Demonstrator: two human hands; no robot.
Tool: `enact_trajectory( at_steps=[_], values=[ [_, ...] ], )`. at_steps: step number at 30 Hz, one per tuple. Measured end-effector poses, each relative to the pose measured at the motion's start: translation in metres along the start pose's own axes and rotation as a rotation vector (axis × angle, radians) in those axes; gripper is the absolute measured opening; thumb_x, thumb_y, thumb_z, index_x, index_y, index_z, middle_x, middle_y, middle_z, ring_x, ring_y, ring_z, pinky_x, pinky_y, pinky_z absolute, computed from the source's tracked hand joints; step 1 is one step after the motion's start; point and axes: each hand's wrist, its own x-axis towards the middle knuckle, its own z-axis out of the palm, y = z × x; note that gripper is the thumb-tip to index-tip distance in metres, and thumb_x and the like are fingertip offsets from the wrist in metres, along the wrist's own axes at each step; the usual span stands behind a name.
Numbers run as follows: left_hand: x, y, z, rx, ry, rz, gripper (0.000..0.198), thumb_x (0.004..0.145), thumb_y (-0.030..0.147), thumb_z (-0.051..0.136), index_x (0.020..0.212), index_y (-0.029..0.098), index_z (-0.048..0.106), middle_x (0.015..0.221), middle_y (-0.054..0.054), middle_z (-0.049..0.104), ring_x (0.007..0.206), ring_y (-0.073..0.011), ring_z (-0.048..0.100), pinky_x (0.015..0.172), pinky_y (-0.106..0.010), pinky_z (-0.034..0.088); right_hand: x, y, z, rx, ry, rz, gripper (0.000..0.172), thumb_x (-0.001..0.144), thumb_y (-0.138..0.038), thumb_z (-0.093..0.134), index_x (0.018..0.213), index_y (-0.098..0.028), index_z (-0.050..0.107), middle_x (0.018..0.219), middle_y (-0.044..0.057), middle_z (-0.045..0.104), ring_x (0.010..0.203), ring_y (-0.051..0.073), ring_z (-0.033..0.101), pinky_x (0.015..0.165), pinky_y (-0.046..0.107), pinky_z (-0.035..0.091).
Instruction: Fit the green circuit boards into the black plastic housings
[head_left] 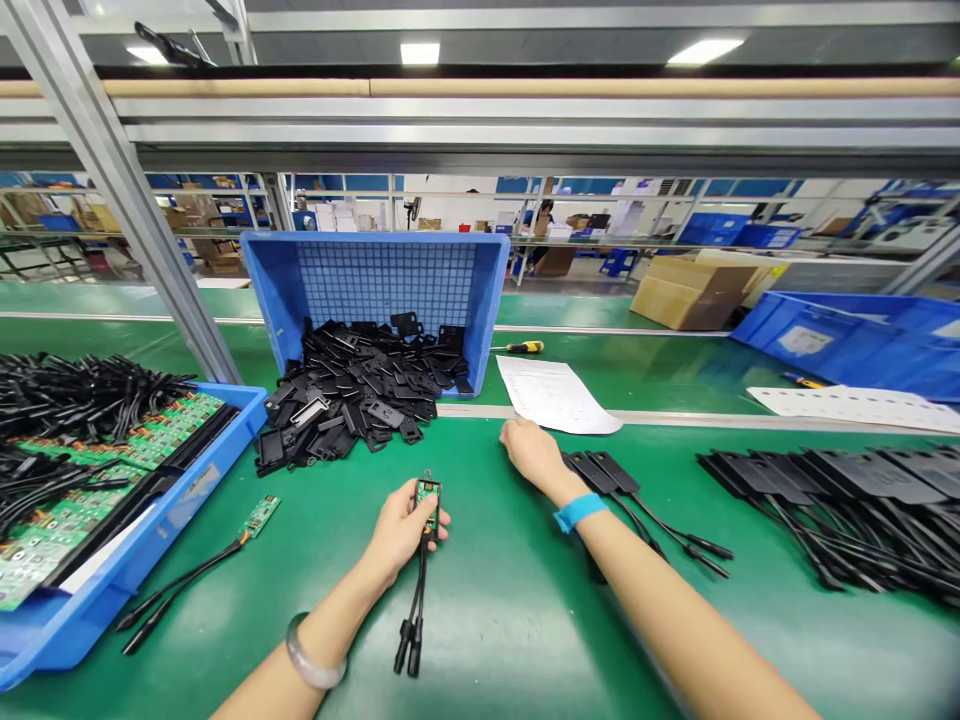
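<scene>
My left hand (405,530) is closed around a small green circuit board (427,498) seated in a black plastic case, its thumb lying across the board. Two black cables with plug ends (411,640) hang from the board toward me. To the right, my right hand (534,455) is closed near the lower edge of a printed paper sheet (559,395). Its fingertips are hidden, so I cannot make out what they hold. Several cased modules with cables (615,475) lie beside my right wrist. A loose board with cables (260,515) rests left of my left hand.
A tipped blue crate (487,330) spills black case parts (367,390) onto the green bench. At left stands a blue tray (225,440) of cabled boards. Cased modules (847,475) are lined up at right. A yellow-black screwdriver (525,347) lies behind the paper.
</scene>
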Motion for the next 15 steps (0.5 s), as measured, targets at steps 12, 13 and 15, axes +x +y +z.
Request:
enact_trajectory(
  at_steps=[12,13,15],
  values=[
    [0.0,0.001,0.002,-0.034,0.038,0.021,0.055,0.065,0.056,0.065,0.097,0.014,0.05,0.07,-0.002,0.062,0.054,-0.0109,0.057,0.042,-0.018,0.041,0.055,-0.084,0.015,0.133,0.088,-0.172,0.017,0.088,-0.022,0.057,0.104,-0.018,0.064,0.102,0.009,0.062,0.091,0.021,0.061,0.073,0.026,0.044],
    [0.001,0.001,0.001,-0.036,0.038,0.021,0.055,0.064,0.054,0.066,0.097,0.013,0.05,0.069,-0.002,0.062,0.054,-0.011,0.056,0.042,-0.019,0.041,0.058,-0.09,0.018,0.158,0.102,-0.189,0.017,0.088,-0.021,0.058,0.104,-0.018,0.064,0.101,0.009,0.063,0.092,0.022,0.06,0.075,0.026,0.044],
    [0.001,0.002,0.001,-0.036,0.037,0.025,0.054,0.064,0.051,0.068,0.098,0.013,0.051,0.069,-0.002,0.062,0.054,-0.0114,0.056,0.043,-0.02,0.041,0.062,-0.097,0.022,0.21,0.126,-0.211,0.013,0.089,-0.019,0.056,0.096,-0.018,0.066,0.096,0.01,0.064,0.092,0.022,0.061,0.076,0.027,0.044]
  ],
)
